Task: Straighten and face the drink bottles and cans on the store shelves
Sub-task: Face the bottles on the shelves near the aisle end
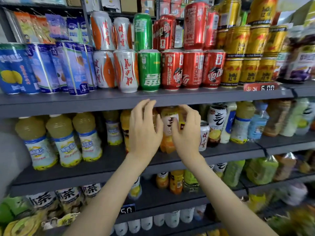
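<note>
On the second shelf stands an orange drink bottle (167,132) with a white label. My right hand (186,132) curls round it, fingers over its shoulder and thumb on the label. Just left of that bottle my left hand (144,132) is raised with loosely spread fingers whose tips reach the shelf edge above. It hides part of another orange bottle (124,126). A small white can (204,135) stands right of my right hand. Upright cans fill the top shelf: white and orange (127,70), green (149,70), red (172,68), gold (231,70).
Yellow juice bottles (63,140) line the left of the second shelf, with mixed bottles (242,123) on its right. Blue cartons (15,68) stand at the top left. Lower shelves hold tea bottles (68,200) and green bottles (262,169). A price tag (260,87) sits on the top shelf's edge.
</note>
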Available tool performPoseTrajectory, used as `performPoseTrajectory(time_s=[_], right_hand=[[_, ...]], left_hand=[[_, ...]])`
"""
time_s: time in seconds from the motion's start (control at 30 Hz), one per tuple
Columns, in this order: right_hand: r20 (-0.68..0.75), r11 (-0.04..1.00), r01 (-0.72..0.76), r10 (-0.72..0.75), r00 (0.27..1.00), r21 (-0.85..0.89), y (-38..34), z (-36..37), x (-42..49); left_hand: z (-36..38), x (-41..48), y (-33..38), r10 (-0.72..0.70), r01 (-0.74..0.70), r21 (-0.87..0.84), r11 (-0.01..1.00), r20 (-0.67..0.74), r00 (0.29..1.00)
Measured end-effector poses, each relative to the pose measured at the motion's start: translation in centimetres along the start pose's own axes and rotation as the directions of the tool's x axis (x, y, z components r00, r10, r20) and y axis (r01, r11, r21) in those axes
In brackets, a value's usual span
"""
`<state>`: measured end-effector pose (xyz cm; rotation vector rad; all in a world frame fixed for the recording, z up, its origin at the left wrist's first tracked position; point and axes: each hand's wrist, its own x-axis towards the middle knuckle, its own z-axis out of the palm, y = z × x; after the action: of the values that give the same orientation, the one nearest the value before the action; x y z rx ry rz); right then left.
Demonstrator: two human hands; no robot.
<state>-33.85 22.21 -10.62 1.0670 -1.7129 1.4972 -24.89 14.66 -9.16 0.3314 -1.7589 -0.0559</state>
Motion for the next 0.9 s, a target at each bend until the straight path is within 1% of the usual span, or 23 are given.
performPoseTrajectory(time_s=[0.03,0.07,0.13,0.2,0.27,0.3,0.33,0.4,0.47,0.63,0.7,0.8,0.9], right_hand=[[0.010,0.994,-0.107,0.108,0.994,-0.021,1.6,-0.5,-0.9],[0.020,0.971,-0.234,0.235,0.972,-0.052,3.4,-1.0,-1.6],[0.030,0.863,-0.482,0.492,0.870,-0.148,7.1,-2.1,-2.8],[0.024,0.761,-0.611,0.630,0.776,-0.218,10.0,-2.8,-3.6],[0.038,0.693,-0.682,0.708,0.706,-0.235,11.8,-2.9,-3.9],[0.057,0.675,-0.699,0.727,0.684,-0.236,12.4,-2.7,-4.0],[0.078,0.678,-0.695,0.727,0.682,-0.242,12.9,-2.5,-4.0],[0.106,0.695,-0.666,0.710,0.697,-0.271,13.6,-1.9,-4.0],[0.099,0.707,-0.640,0.690,0.717,-0.301,13.9,-1.3,-4.0],[0.092,0.743,-0.551,0.623,0.777,-0.380,14.7,-0.8,-3.9],[0.106,0.747,-0.531,0.613,0.783,-0.401,14.7,-0.7,-3.5],[0.122,0.727,-0.526,0.630,0.767,-0.440,14.4,-0.8,-2.7],[0.145,0.744,-0.512,0.616,0.774,-0.429,14.1,-1.5,-3.0]], left_hand=[[0.7,-1.2,0.3,0.022,-0.021,-0.027,0.999,0.017,1.000],[1.4,-2.3,0.6,0.040,-0.038,-0.049,0.998,0.040,0.998],[2.7,-3.9,0.9,0.065,-0.057,-0.072,0.996,0.113,0.991],[3.8,-4.9,1.3,0.055,-0.034,-0.096,0.995,0.224,0.973],[4.8,-5.6,1.5,0.008,0.024,-0.093,0.995,0.329,0.944],[5.2,-5.9,1.4,-0.018,0.052,-0.083,0.995,0.370,0.929],[5.6,-6.2,1.4,-0.037,0.073,-0.072,0.995,0.404,0.914],[6.0,-6.7,1.1,-0.060,0.097,-0.058,0.994,0.457,0.887],[6.2,-7.1,0.8,-0.073,0.107,-0.042,0.993,0.493,0.867],[6.2,-8.0,0.8,-0.105,0.148,-0.037,0.988,0.543,0.833],[6.1,-8.5,0.9,-0.106,0.157,-0.043,0.987,0.557,0.823],[6.0,-8.9,1.4,-0.130,0.189,-0.038,0.981,0.592,0.795],[5.7,-8.9,2.2,-0.196,0.298,-0.062,0.953,0.624,0.756]])
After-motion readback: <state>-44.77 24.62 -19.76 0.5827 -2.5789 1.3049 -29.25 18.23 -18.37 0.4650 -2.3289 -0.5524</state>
